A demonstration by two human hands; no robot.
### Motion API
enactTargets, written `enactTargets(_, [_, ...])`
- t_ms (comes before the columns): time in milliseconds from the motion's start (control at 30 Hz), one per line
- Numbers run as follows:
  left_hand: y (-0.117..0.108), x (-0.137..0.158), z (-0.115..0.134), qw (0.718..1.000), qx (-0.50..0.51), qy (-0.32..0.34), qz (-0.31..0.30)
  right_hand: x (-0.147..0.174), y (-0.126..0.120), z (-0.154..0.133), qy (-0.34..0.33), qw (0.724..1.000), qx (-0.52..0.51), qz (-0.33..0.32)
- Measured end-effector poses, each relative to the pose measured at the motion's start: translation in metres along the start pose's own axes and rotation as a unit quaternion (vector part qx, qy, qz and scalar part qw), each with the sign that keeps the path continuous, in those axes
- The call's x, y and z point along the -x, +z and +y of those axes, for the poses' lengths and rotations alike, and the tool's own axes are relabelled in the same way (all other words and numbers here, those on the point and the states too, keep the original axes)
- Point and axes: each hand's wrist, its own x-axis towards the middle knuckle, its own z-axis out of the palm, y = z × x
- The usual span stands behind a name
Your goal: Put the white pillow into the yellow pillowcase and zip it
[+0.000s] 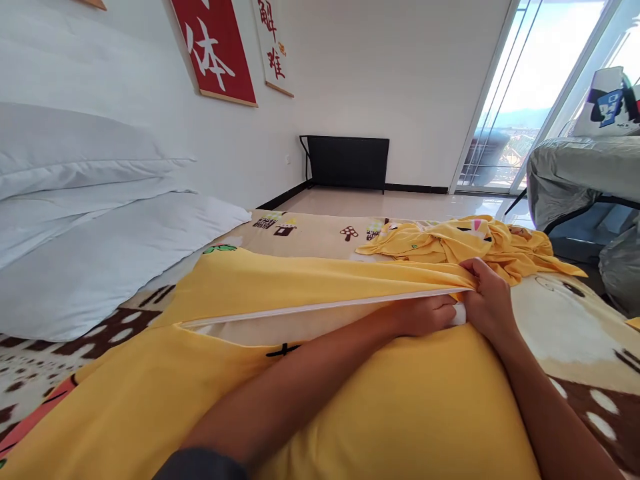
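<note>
Ylw cover pinched at edge by R fingers; L fingers curled, hold unclear.

A red scroll and a white scroll are hanging on the white left wall. A black panel with thin legs is standing by the plain far wall, where a dark baseboard is running along the glossy pale floor. At far right, daylight is coming through tall glass panes. Nearer on the right, plastic-wrapped grey furniture is supporting a printed white package.
</note>
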Motion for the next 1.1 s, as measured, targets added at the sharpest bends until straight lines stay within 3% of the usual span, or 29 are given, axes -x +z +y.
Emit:
enactTargets(100, [-0.002, 0.007, 0.016, 0.998, -0.042, 0.047, -0.015, 0.0, -0.004, -0.004, -0.001, 0.999, -0.028, -0.028])
enactTargets(233, [0.002, 0.014, 0.03, 0.994, -0.092, -0.004, 0.052, -0.002, -0.006, -0.006, 0.012, 0.995, -0.079, -0.063])
enactTargets(567, [0.007, 0.017, 0.017, 0.993, 0.02, -0.017, 0.117, -0.002, -0.003, -0.003, 0.012, 0.996, -0.079, -0.031])
enactTargets(1100, [0.009, 0.007, 0.0, 1.0, 0.024, 0.009, 0.01, 0.011, -0.006, -0.013, -0.078, 0.996, 0.037, 0.002])
